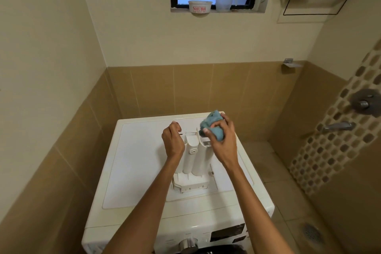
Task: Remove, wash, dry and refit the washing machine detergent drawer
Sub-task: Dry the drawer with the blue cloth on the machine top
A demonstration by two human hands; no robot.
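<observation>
The white detergent drawer point(195, 161) lies lengthwise on the flat top of the washing machine point(140, 171), its far end raised slightly. The left hand point(173, 140) curls around the drawer's far left corner, steadying it. The right hand point(223, 136) clutches a bunched blue cloth point(213, 120) and holds it against the drawer's far right corner. A white bowl point(200, 7) sits on the far window ledge.

white detergent drawer point(193, 156), lying on washer point(134, 161)
</observation>
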